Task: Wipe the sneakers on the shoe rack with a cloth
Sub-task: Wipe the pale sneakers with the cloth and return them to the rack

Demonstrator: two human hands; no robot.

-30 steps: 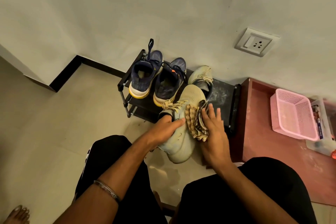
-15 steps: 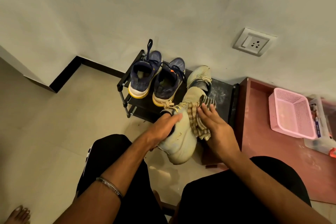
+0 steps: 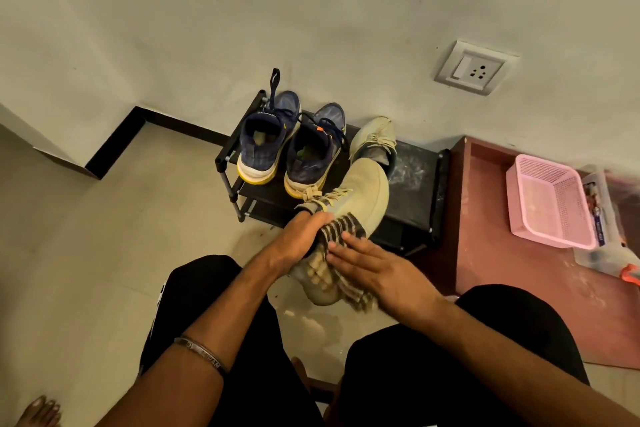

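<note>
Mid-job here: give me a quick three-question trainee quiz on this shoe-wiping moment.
1. True or false: the beige sneaker being wiped stands on the shoe rack.
2. Which hand presses the checked cloth on it: A left, B right?
3. How many sneakers remain on the rack's top shelf?

Key
1. False: the left hand holds it in front of the rack.
2. B: the right hand, fingers straight.
3. Three: two navy sneakers and one beige sneaker.
</note>
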